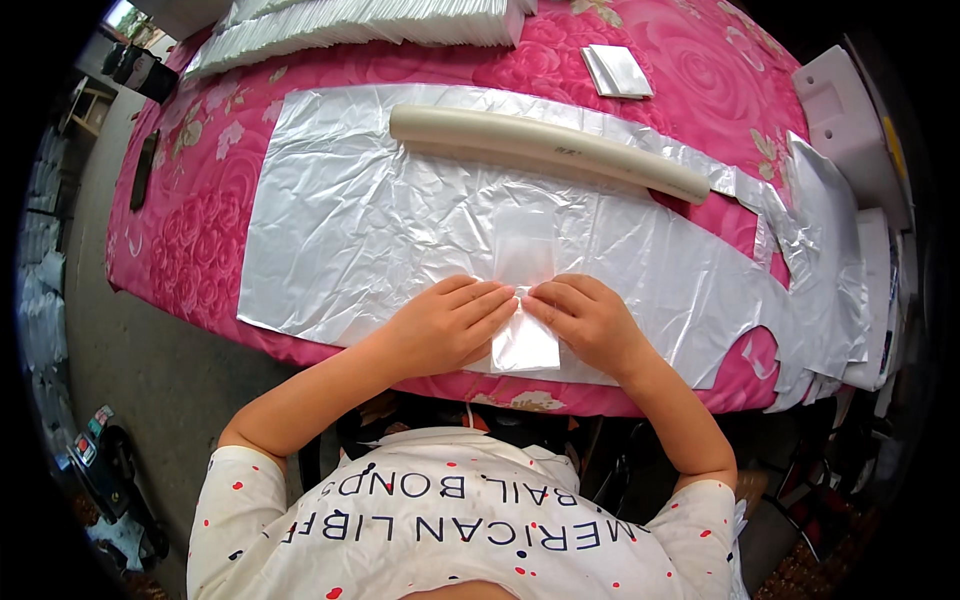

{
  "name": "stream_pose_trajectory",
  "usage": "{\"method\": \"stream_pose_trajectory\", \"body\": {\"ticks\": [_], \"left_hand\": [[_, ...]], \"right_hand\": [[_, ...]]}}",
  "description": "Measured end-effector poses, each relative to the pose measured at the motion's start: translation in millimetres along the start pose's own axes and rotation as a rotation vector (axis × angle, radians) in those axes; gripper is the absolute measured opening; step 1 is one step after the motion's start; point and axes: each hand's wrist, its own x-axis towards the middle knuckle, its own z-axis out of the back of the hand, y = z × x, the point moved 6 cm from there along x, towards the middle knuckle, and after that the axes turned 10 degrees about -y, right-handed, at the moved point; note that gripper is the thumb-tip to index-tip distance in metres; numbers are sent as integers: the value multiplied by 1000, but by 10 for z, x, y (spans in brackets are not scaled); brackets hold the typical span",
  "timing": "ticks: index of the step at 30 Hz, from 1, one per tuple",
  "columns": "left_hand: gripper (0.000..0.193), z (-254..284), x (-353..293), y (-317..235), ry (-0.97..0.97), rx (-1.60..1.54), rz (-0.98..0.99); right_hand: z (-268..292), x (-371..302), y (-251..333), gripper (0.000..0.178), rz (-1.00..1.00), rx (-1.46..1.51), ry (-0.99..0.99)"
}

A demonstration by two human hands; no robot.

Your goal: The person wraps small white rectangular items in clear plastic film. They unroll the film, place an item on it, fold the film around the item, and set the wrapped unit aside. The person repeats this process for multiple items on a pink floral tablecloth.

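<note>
A narrow strip of folded translucent plastic film (525, 345) lies upright in front of me, its paler upper part reaching away over the sheet. At its middle my left hand (452, 322) presses from one side, fingers closed on the film. From the other side my right hand (588, 315) does likewise, its fingertips almost meeting the left ones. Beneath both is a large, creased silvery-white plastic sheet (330, 210). Across the far part of that sheet rests a long cream-coloured pipe (550, 147).
A pink rose-patterned cloth (190, 250) covers the table. Far left stands a long row of stacked white folded film (360, 28). Small folded film packets (617, 72) lie beyond the pipe. White foam boxes (850, 125) and loose film (830, 260) crowd the right edge. A dark narrow object (145, 170) lies left.
</note>
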Motion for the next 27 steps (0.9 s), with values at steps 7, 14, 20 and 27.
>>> {"method": "stream_pose_trajectory", "body": {"ticks": [7,14,20,27], "left_hand": [[47,-6,24,59,-51,-70,157],[57,-77,95,432,-70,-332,791],[72,-28,157,579,4,-430,1017],[76,-139,398,197,-55,68,376]], "right_hand": [[43,-40,-157,23,-259,126,-75],[-77,-9,-527,24,-1035,341,64],[-119,108,-641,27,-1234,342,297],[-133,109,-651,27,-1231,329,279]]}}
